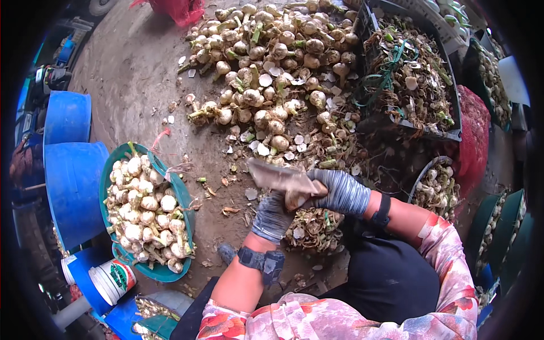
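Both my hands wear grey striped gloves and meet in front of my knees. My right hand (344, 194) is closed round the handle of a broad-bladed knife (276, 175), whose dirty blade points to the left. Just under the blade, my left hand (272, 216) is closed on a garlic bulb (296, 199), partly hidden by fingers and knife. Below the hands stands a container heaped with garlic trimmings (314, 229). Ahead on the ground spreads a big pile of garlic bulbs (277, 51), with cut stems and peel scattered on its near side.
At my left stands a green basin (106, 195) of trimmed garlic, beside blue barrels (76, 187) and a white bucket (113, 281). A black crate (457, 127) full of stalks and roots is at the far right, near a red mesh sack (475, 136) and a smaller garlic container (416, 184).
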Action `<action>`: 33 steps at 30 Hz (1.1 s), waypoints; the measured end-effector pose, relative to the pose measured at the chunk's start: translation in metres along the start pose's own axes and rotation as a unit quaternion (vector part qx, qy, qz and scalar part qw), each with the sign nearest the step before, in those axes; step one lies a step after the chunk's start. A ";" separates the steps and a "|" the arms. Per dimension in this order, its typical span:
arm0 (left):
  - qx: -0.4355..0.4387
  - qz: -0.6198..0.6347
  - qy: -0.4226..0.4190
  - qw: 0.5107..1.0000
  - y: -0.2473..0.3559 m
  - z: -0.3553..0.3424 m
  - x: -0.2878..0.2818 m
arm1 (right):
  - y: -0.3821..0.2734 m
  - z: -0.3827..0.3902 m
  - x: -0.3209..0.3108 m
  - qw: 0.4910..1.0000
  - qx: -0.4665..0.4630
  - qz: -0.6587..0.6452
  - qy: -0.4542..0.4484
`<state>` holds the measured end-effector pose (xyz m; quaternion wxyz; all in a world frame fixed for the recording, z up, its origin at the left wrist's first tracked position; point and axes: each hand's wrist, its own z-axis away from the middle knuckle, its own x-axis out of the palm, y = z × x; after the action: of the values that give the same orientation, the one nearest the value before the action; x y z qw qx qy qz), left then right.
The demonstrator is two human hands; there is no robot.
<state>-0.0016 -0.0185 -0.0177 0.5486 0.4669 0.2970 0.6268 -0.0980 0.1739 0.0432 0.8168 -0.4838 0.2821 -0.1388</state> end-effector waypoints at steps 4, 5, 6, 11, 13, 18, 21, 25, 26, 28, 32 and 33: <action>0.117 -0.363 0.079 0.921 -0.030 0.008 -0.028 | -0.007 0.009 -0.014 0.984 -0.072 0.162 0.004; 0.140 -0.449 0.092 0.878 -0.024 0.011 -0.028 | -0.008 0.012 -0.016 0.984 -0.069 0.162 0.005; 0.157 -0.502 0.105 0.844 -0.020 0.013 -0.027 | -0.009 0.013 -0.017 0.980 -0.071 0.188 -0.001; 0.099 -0.273 0.193 0.937 0.051 0.021 0.001 | 0.001 0.002 -0.023 0.962 0.096 0.237 -0.091; 0.130 -0.443 0.222 0.859 0.068 0.043 -0.018 | 0.039 0.006 -0.028 0.958 0.183 0.221 -0.006; 0.174 -0.301 0.569 0.745 0.152 0.114 -0.129 | 0.078 0.032 -0.034 0.965 0.188 0.151 0.101; 0.256 -0.438 0.610 0.608 0.160 0.128 -0.181 | 0.079 0.030 -0.033 0.959 0.217 0.136 0.120; 0.152 -0.402 0.441 0.788 0.122 0.073 -0.135 | 0.057 0.022 -0.028 0.965 0.205 0.116 0.112; 0.147 -0.447 0.362 0.805 0.080 0.052 -0.140 | 0.060 0.022 -0.024 0.970 0.181 0.110 0.115; 0.070 -0.508 0.281 0.812 0.056 -0.008 -0.080 | 0.063 0.028 -0.027 0.967 0.196 0.120 0.108; -0.032 -0.558 0.196 0.806 -0.023 -0.051 -0.094 | 0.065 0.025 -0.018 0.971 0.185 0.119 0.090; 0.004 -0.612 0.200 0.765 -0.022 -0.057 -0.089 | 0.068 0.027 -0.018 0.971 0.188 0.121 0.087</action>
<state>-0.0481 -0.0917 -0.0823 0.7420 0.0529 0.6251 0.2362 -0.0996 0.2353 0.0001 0.8763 -0.2695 0.3772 -0.1313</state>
